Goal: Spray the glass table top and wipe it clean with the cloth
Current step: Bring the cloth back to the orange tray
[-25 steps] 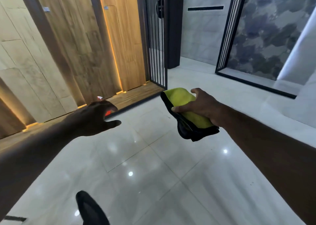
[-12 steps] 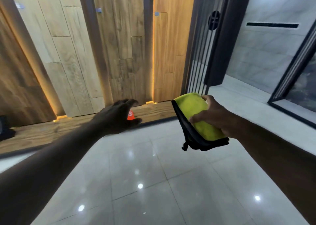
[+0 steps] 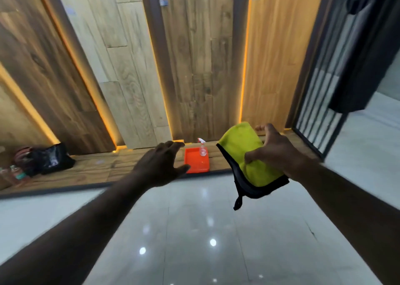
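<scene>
Gripping the cloth at 3 o'clock, my right hand pinches its yellow face, with the black edge hanging. At 12 o'clock the spray bottle stands in an orange tray — my left hand, fingers spread, holds nothing.
</scene>
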`<state>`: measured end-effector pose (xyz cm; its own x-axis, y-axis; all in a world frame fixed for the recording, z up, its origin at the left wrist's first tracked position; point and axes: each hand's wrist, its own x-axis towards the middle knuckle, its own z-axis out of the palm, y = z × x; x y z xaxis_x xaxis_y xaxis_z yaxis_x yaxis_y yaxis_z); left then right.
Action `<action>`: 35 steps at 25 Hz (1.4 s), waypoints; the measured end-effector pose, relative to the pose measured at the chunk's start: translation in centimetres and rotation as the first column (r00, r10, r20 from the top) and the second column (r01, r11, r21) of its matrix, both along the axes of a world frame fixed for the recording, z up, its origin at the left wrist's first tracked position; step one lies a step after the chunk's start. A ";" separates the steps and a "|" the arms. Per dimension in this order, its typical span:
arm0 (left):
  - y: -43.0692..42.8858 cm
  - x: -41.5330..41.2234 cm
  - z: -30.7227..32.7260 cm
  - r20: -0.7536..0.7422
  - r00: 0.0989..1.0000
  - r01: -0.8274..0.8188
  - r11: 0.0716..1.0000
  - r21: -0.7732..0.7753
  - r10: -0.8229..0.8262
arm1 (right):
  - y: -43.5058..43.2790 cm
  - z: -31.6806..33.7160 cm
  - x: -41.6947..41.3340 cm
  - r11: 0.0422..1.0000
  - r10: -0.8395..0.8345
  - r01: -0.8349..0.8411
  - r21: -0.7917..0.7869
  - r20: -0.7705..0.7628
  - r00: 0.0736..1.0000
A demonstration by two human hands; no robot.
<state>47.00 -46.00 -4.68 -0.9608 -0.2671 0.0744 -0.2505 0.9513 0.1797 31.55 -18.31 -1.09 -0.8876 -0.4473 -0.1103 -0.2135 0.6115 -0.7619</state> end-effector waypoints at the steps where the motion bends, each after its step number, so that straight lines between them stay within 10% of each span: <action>1: -1.2 -2.0 0.1 0.006 1.000 -0.021 1.000 0.023 0.021 | -2.6 -0.1 -3.4 0.999 0.032 -0.032 0.032 -0.003 0.999; 18: -40.4 -39.1 -2.9 -0.031 0.988 -0.146 0.970 0.194 0.154 | -46.2 -4.5 -43.7 0.951 0.248 -0.241 0.193 -0.013 0.969; 35: -61.7 -66.4 -28.6 0.376 0.914 -0.336 0.801 0.495 0.151 | -71.5 -39.0 -69.1 0.895 0.219 -0.294 0.334 0.245 0.944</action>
<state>-19.43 -107.71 -33.32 -0.8052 -0.4026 -0.4355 -0.5898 0.6202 0.5172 -37.51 -89.82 -40.04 -0.6906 -0.5521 -0.4672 -0.2703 0.7962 -0.5413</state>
